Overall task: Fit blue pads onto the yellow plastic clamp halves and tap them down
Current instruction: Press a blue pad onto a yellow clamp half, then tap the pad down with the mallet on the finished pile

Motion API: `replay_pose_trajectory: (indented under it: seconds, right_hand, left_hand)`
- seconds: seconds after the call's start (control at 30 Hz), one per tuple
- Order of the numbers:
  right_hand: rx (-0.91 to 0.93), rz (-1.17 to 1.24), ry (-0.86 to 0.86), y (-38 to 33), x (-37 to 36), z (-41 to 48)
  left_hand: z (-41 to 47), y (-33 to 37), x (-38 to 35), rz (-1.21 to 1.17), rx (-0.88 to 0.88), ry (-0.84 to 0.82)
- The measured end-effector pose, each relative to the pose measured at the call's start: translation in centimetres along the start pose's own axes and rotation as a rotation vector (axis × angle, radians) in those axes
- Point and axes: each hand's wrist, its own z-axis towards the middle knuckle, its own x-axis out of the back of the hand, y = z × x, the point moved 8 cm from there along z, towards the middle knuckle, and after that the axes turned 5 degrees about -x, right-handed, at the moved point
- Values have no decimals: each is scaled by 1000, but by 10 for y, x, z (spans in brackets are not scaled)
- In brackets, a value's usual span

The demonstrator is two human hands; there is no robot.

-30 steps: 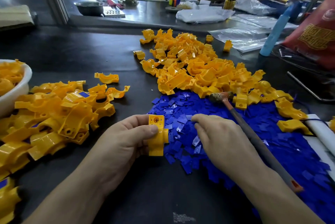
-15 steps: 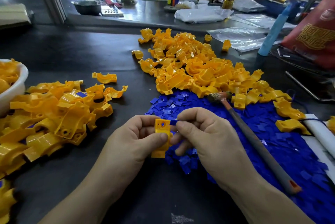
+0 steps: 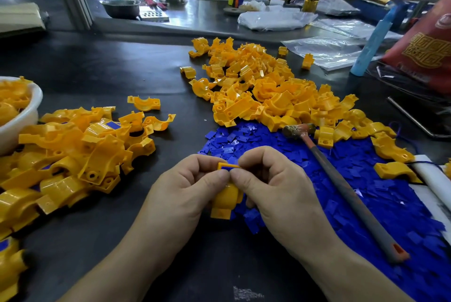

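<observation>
My left hand grips a yellow clamp half upright in front of me. A blue pad lies on the clamp's upper end. My right hand pinches that same end, its thumb meeting my left thumb over the pad. A spread of loose blue pads covers the table right of my hands. A small hammer lies on them, head away from me. A big heap of bare yellow clamp halves sits beyond the pads.
On the left lies a pile of yellow clamp halves, some showing blue pads, beside a white bowl with more. A red bag and a blue tube stand at the right. A person sits beyond the far bench.
My right hand picked a blue pad from the spread, brought it to the clamp half in my left hand, and now both thumbs sit on it at the clamp's upper end.
</observation>
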Motion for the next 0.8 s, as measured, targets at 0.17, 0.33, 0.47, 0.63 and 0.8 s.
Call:
replay_pose_trajectory:
  seconds: [0.17, 0.33, 0.47, 0.63, 0.8]
  right_hand:
    - [-27, 46, -35, 4, -2, 1]
    - [-76, 179, -149, 7, -11, 2]
    - [-58, 200, -150, 5, -10, 1]
    - [-20, 179, -140, 1, -8, 0]
    - [-3, 80, -146, -1, -13, -2]
  left_hand:
    - [0, 0, -1, 6, -2, -12]
    - [1, -2, 0, 28, 5, -17]
    - [0, -3, -1, 31, 4, -29]
    - [-2, -3, -1, 18, 18, -39]
    - [-1, -2, 3, 88, 19, -14]
